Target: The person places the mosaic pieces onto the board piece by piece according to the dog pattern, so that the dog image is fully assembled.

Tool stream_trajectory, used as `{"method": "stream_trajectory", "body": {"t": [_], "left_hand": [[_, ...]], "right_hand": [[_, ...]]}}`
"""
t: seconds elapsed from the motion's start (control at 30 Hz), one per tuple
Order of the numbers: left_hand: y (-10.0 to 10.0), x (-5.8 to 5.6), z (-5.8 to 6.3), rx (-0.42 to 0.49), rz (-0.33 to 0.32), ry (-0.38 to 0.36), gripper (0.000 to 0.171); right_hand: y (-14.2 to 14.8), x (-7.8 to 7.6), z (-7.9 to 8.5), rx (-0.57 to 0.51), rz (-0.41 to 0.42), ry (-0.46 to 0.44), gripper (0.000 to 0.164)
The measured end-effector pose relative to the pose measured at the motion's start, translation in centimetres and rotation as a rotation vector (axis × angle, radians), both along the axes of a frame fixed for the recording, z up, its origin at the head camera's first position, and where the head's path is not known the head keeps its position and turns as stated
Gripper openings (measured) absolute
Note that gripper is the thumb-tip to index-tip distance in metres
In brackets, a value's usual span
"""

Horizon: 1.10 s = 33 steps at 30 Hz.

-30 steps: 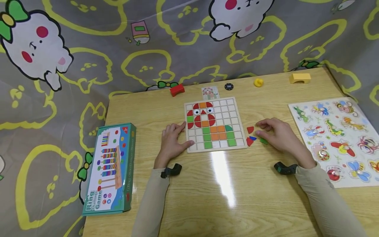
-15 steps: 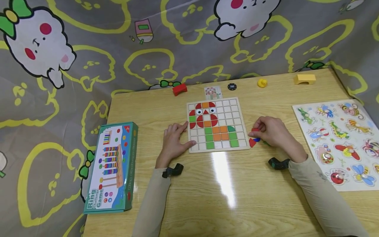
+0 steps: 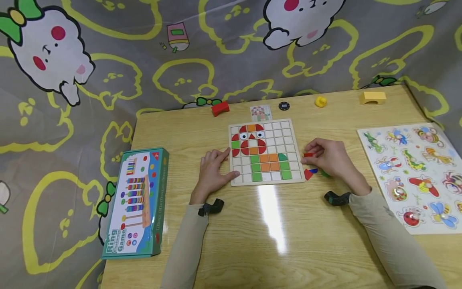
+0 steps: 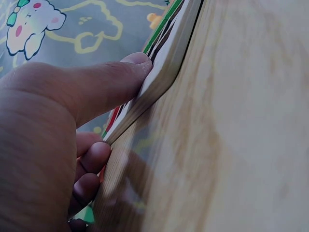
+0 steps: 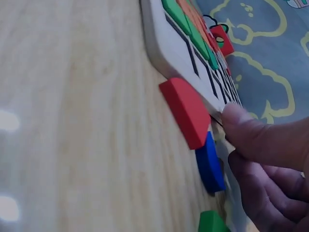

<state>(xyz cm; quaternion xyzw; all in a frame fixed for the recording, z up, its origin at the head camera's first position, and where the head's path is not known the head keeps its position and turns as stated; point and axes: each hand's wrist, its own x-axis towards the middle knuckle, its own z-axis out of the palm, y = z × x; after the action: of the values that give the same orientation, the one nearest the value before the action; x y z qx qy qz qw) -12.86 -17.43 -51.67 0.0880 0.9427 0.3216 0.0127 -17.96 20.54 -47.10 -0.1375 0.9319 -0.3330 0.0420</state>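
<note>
A square wooden grid board [image 3: 278, 138] carries red, orange and green tiles and two eye tiles in the head view. My left hand [image 3: 212, 172] rests at its left edge, the thumb [image 4: 111, 87] over the near corner and the index finger against the side. Just right of the board, my right hand [image 3: 330, 158] pinches a red quarter-circle tile [image 3: 308, 155] between thumb and fingers; the right wrist view does not show that tile. Below this hand lie a loose red tile [image 5: 186, 113], a blue tile [image 5: 209, 164] and a green tile [image 5: 211, 221].
Behind the board lies a picture card [image 3: 260, 113], with a red block [image 3: 220, 108], a black chip [image 3: 284, 106], a yellow duck [image 3: 320, 101] and a yellow arch block [image 3: 373, 97] along the back. A game box [image 3: 135, 202] lies left, an insect puzzle board [image 3: 411, 176] right.
My right hand has moved left to the loose tiles, taken the red quarter-circle tile and lifted it beside the board. My left hand stays at the board's edge.
</note>
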Motion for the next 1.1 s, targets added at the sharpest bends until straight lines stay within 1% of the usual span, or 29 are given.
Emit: {"method": "stream_trajectory", "body": {"t": [0.1, 0.2, 0.33, 0.4, 0.47, 0.57, 0.67, 0.77, 0.87, 0.97, 1.1], "left_hand": [[-0.1, 0.0, 0.0, -0.001, 0.002, -0.004, 0.088], [-0.1, 0.0, 0.0, 0.001, 0.003, -0.004, 0.088], [-0.1, -0.1, -0.1, 0.001, 0.0, -0.001, 0.088], [-0.1, -0.1, -0.1, -0.003, -0.001, 0.0, 0.088], [-0.1, -0.1, -0.2, -0.006, -0.001, -0.001, 0.088], [-0.1, -0.1, -0.2, -0.005, 0.003, 0.001, 0.088], [-0.1, -0.1, -0.3, 0.003, 0.008, 0.004, 0.088], [-0.2, -0.1, -0.3, 0.013, 0.004, 0.008, 0.088], [-0.2, -0.1, -0.4, 0.02, -0.004, 0.01, 0.088], [-0.2, -0.1, -0.6, 0.013, -0.007, 0.015, 0.089], [-0.3, -0.2, -0.6, 0.003, -0.005, 0.02, 0.089]], "right_hand": [[-0.2, -0.5, 0.1, -0.042, -0.052, 0.012, 0.029], [-0.4, -1.1, 0.1, -0.099, -0.091, 0.004, 0.028], [-1.0, -2.3, 0.3, -0.162, -0.091, -0.029, 0.024], [-1.5, -3.2, 0.4, -0.178, -0.065, -0.029, 0.02], [-2.2, -4.0, 0.8, -0.17, -0.021, -0.008, 0.015], [-3.6, -5.5, 1.4, -0.12, 0.069, 0.045, 0.009], [-5.3, -7.0, 1.6, -0.064, 0.151, 0.075, 0.012], [-6.9, -8.3, 1.4, -0.031, 0.216, 0.057, 0.015], [-8.2, -9.0, 1.0, -0.022, 0.266, 0.019, 0.018], [-9.1, -9.3, 0.6, -0.026, 0.288, -0.007, 0.019], [-9.8, -9.6, 0.1, -0.032, 0.273, -0.014, 0.025]]}}
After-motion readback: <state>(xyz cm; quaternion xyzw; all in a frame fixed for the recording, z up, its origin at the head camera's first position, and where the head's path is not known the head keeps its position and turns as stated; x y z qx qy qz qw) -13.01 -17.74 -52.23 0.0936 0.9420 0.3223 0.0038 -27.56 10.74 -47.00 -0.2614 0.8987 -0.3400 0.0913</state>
